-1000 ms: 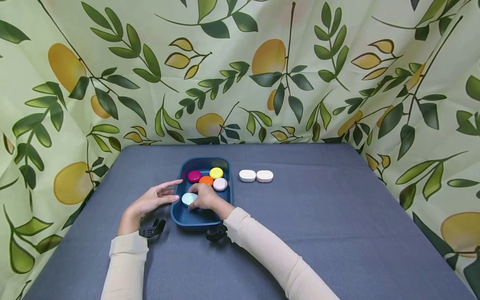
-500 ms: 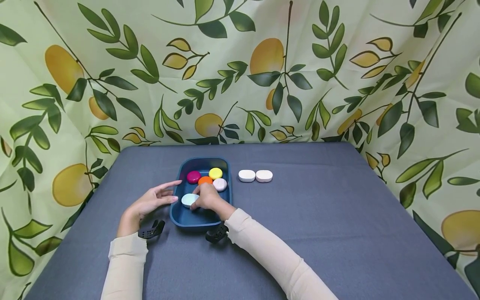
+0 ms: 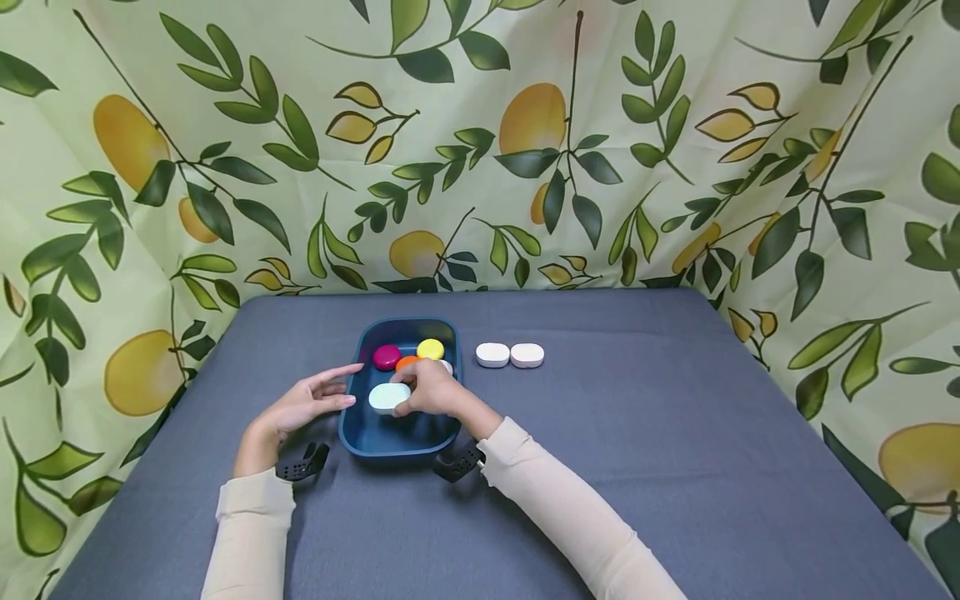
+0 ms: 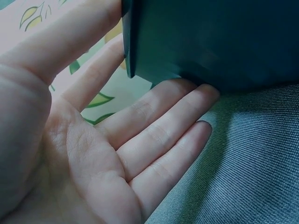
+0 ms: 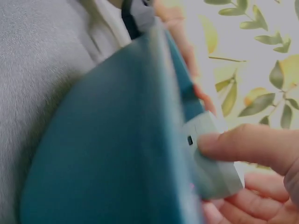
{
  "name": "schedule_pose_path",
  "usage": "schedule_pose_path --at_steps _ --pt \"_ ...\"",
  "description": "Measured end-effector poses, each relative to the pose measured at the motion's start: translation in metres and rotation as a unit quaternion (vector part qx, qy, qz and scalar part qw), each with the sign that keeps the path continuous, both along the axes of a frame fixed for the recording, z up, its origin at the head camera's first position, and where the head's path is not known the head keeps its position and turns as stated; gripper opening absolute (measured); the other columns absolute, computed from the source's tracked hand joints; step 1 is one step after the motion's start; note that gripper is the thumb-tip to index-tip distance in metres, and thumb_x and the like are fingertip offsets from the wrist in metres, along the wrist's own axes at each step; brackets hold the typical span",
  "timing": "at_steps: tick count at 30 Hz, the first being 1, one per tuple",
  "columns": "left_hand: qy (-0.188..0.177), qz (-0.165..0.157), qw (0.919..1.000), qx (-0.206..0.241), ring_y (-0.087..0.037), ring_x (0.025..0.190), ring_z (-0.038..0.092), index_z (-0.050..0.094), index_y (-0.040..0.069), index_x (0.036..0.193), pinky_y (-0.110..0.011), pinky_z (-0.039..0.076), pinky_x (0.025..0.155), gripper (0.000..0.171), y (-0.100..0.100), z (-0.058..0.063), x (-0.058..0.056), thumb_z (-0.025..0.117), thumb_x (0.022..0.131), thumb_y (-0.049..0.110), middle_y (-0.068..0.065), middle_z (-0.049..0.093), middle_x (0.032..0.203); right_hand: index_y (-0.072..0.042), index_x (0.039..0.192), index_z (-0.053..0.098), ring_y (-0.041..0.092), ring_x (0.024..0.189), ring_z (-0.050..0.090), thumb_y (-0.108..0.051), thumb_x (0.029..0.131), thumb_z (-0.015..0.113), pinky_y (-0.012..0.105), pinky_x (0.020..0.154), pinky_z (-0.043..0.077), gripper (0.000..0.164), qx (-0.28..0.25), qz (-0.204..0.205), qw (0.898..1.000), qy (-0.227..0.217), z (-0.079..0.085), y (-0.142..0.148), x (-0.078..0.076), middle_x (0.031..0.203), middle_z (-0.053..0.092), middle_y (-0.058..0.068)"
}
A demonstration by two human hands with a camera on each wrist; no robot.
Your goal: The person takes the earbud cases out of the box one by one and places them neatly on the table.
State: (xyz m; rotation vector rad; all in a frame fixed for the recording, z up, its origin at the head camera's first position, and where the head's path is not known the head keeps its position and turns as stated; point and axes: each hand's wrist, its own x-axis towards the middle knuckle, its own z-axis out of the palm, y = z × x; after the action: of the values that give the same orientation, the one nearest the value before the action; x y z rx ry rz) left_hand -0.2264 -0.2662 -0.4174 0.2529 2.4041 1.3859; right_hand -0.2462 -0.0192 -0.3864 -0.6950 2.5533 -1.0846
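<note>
My right hand (image 3: 435, 390) pinches a pale blue oval earbud case (image 3: 387, 398) between thumb and fingers, over the blue tray (image 3: 408, 437). The right wrist view shows the small charging port on the case (image 5: 217, 161), beside my thumb. My left hand (image 3: 303, 408) is at the tray's left side, fingers extended. In the left wrist view, its fingers (image 4: 159, 133) lie against or just beside the tray wall (image 4: 196, 42). Inside the tray sit round pieces: magenta (image 3: 387, 357), yellow (image 3: 431, 349), orange (image 3: 406, 364) and a white one (image 3: 448, 366) mostly hidden by my right hand.
Two white oval cases (image 3: 492, 355) lie side by side on the table, right of the tray. The table (image 3: 637, 433) is covered in blue-grey cloth. A leaf-and-fruit patterned curtain (image 3: 465, 183) hangs behind and at both sides.
My right hand has lifted the pale blue case a little and shifted right with it; more of the case shows, and the hand covers the white round piece. My left hand stays put.
</note>
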Motion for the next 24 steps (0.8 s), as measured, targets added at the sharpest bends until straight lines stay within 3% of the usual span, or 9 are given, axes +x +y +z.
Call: schedule_pose_path --at_steps 5,15,24 --pt "0.004 0.002 1.0 -0.001 -0.049 0.139 0.036 0.031 0.015 0.151 -0.063 0.036 0.109 0.064 0.0 0.0 0.0 0.059 0.095 0.029 -0.027 0.032 0.154 -0.004 0.108 0.07 0.015 0.088 0.061 -0.01 0.072 0.083 0.016 0.074 0.045 0.039 -0.042 0.021 0.999 0.006 0.007 0.019 0.001 0.106 0.072 0.012" --pt "0.008 0.002 1.0 -0.004 -0.048 0.137 0.039 0.031 0.015 0.151 -0.062 0.038 0.109 0.065 0.0 0.0 0.0 0.06 0.095 0.03 -0.029 0.035 0.152 0.0 0.11 0.067 0.012 0.08 0.06 -0.005 0.072 0.082 0.018 0.076 0.055 0.041 -0.108 0.008 0.994 -0.001 0.01 0.057 0.001 0.108 0.07 0.018" --pt "0.002 0.001 1.0 0.0 -0.048 0.139 0.036 0.031 0.015 0.151 -0.062 0.035 0.11 0.066 0.001 0.0 0.001 0.06 0.094 0.031 -0.029 0.033 0.153 0.003 0.112 0.067 0.014 0.086 0.067 -0.002 0.072 0.08 0.039 0.087 0.058 0.043 -0.134 0.0 0.991 0.001 0.01 0.1 -0.004 0.111 0.07 0.022"
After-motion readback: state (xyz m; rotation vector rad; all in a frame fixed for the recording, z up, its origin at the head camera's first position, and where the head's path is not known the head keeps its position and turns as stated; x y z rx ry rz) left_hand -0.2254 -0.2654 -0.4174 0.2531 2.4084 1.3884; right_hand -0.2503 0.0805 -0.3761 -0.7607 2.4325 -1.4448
